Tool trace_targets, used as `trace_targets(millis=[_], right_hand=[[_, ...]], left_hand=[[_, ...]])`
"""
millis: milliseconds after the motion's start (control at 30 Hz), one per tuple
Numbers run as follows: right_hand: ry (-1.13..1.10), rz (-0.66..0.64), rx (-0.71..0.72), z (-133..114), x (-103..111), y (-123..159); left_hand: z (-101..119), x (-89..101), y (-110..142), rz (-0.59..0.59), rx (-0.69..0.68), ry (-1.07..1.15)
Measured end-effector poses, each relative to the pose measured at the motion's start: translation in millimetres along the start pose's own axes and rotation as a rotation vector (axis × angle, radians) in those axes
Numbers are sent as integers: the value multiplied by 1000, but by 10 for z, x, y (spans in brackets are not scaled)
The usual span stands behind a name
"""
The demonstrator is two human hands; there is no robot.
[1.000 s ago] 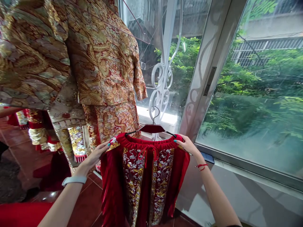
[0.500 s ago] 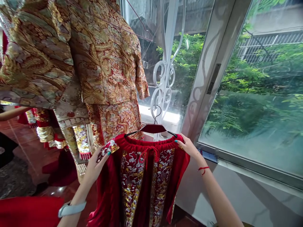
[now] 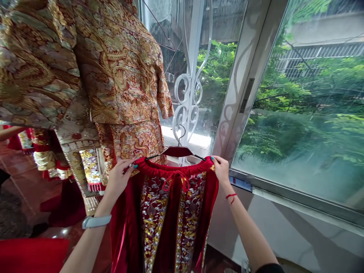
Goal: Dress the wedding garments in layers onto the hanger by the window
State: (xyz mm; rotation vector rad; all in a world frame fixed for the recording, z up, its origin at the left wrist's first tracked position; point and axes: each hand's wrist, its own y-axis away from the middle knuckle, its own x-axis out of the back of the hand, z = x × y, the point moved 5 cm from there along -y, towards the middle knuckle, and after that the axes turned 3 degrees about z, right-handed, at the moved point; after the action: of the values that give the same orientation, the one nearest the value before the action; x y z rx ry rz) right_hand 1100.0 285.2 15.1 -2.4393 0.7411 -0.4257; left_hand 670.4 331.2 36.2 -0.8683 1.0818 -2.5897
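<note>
Both forearms raised, angled inward toward each other, wrists bent. Left hand (image 3: 121, 182) in a firm pinching grip on one end of the waistband of an embroidered red velvet skirt (image 3: 163, 216); right hand (image 3: 220, 170), red string at the wrist, pinching the opposite end. Skirt hanging from a dark red hanger (image 3: 176, 151), near a gold-embroidered jacket (image 3: 119, 76), beside a window (image 3: 298, 113).
</note>
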Motion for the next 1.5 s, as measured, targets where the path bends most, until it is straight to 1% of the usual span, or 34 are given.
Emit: trace_targets(millis=[67,133,200,233,300,400,500,567,633,733,800,867,933,1000,1067,1133,1200,1267,1333,1400,1500], right_hand=[[-8,-80,-29,29,-8,-147],[-13,-208,-55,40,-32,-240],[-17,-312,-67,27,-36,-251],[-22,-337,-68,15,-22,-230],[-53,-322,-46,-12,46,-146],[-92,-268,43,-33,173,36],[-48,-251,129,-10,260,150],[-30,-269,146,14,288,138],[-36,-328,132,38,294,82],[-68,-401,90,81,301,8],[-109,-423,66,124,285,29],[-125,-384,68,173,248,120],[-75,-247,101,217,202,264],[15,-86,148,237,136,437],[88,44,172,238,58,590],[121,129,173,232,-3,685],[125,165,162,243,-36,733],[103,156,135,306,-44,791],[80,123,72,448,-29,922],[83,64,-24,655,5,1157],[160,-24,-198,987,143,1667]], left_hand=[[31,-30,57,2,4,5],[57,-26,94,45,30,32],[61,-6,115,78,60,55],[51,2,122,74,77,64],[2,2,132,14,127,93],[-93,-31,136,-121,215,173],[-114,-67,107,-192,227,232],[-88,-77,87,-187,209,238],[-58,-73,93,-165,201,210],[-26,-38,162,-121,196,137],[-16,-12,236,-97,189,111],[-18,-6,320,-84,189,111],[-19,-22,394,-58,183,100],[-2,-41,439,23,157,58],[27,-43,458,158,134,-1],[42,-44,473,256,126,-31],[14,-42,517,269,124,-31],[-99,-8,648,240,170,-69],[-291,70,899,222,270,-143],[-501,157,1244,216,372,-204],[-749,210,1810,191,478,-213]])
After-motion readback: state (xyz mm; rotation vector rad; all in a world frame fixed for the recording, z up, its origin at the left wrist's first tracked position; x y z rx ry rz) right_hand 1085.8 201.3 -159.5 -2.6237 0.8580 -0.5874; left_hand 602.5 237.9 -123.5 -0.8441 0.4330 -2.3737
